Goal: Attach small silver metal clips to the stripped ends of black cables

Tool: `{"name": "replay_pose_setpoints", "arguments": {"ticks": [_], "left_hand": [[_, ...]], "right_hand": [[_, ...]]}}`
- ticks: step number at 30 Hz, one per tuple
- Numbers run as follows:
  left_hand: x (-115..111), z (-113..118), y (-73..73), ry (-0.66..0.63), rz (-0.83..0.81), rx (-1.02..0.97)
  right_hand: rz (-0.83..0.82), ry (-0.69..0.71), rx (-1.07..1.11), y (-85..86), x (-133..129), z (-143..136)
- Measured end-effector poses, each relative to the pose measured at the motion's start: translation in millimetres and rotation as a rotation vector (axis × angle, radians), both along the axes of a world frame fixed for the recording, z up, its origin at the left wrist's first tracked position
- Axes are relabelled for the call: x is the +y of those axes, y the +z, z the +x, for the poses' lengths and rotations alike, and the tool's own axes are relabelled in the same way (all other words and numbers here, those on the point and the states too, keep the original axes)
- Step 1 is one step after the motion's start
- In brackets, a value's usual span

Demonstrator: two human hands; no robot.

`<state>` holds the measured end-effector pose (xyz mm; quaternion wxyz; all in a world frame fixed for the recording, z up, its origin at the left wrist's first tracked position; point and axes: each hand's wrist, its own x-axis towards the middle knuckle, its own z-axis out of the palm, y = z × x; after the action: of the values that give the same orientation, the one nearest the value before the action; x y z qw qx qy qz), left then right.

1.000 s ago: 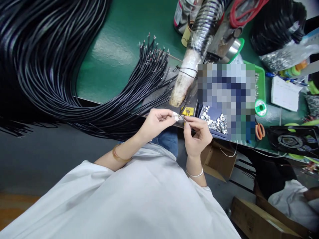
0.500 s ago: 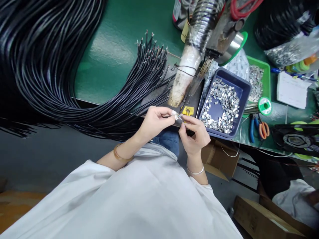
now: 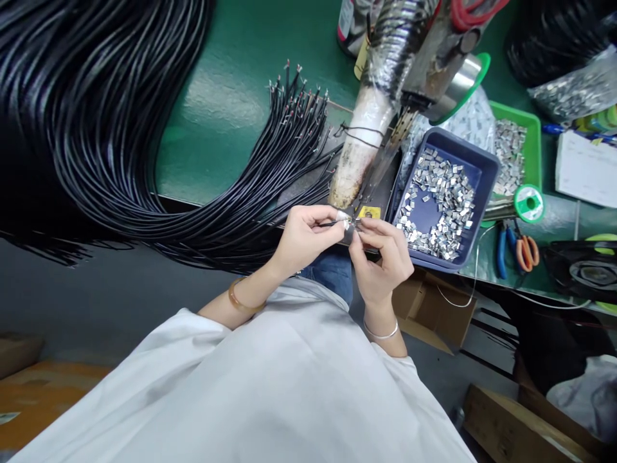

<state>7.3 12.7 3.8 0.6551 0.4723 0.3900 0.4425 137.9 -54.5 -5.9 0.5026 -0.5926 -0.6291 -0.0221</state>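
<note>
My left hand (image 3: pixel 311 238) is closed in a pinch on the end of a black cable (image 3: pixel 328 224), with white wrapping on its fingertips. Facing it, my right hand (image 3: pixel 385 257) pinches a small metal piece (image 3: pixel 355 222) right at the cable's tip; its exact shape is too small to make out. Both hands meet over the table's front edge, just below the white-wrapped hose end (image 3: pixel 348 173). Right beside my right hand stands a dark blue tray (image 3: pixel 488 168) of small metal connectors (image 3: pixel 456 199).
A large bundle of black cables (image 3: pixel 216 206) with stripped ends lies to the left on the green table (image 3: pixel 231 135). A metal fixture (image 3: pixel 402 125) slants down beside the hose. At right are a green tray (image 3: pixel 534 138), a solder spool (image 3: pixel 529 203) and pliers (image 3: pixel 526 253).
The whole view has shifted slightly, so things appear a little farther right. My fingers have adjusted a little, and the black cable now shows between my left thumb and fingers.
</note>
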Motion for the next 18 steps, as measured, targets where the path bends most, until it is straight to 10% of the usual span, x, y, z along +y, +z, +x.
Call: {"name": "replay_pose_setpoints", "arguments": {"ticks": [18], "left_hand": [[-1.4, -2.7, -2.6, -0.065, 0.041, 0.084]], "right_hand": [[0.05, 0.02, -0.002, -2.3, -1.6, 0.0]]}}
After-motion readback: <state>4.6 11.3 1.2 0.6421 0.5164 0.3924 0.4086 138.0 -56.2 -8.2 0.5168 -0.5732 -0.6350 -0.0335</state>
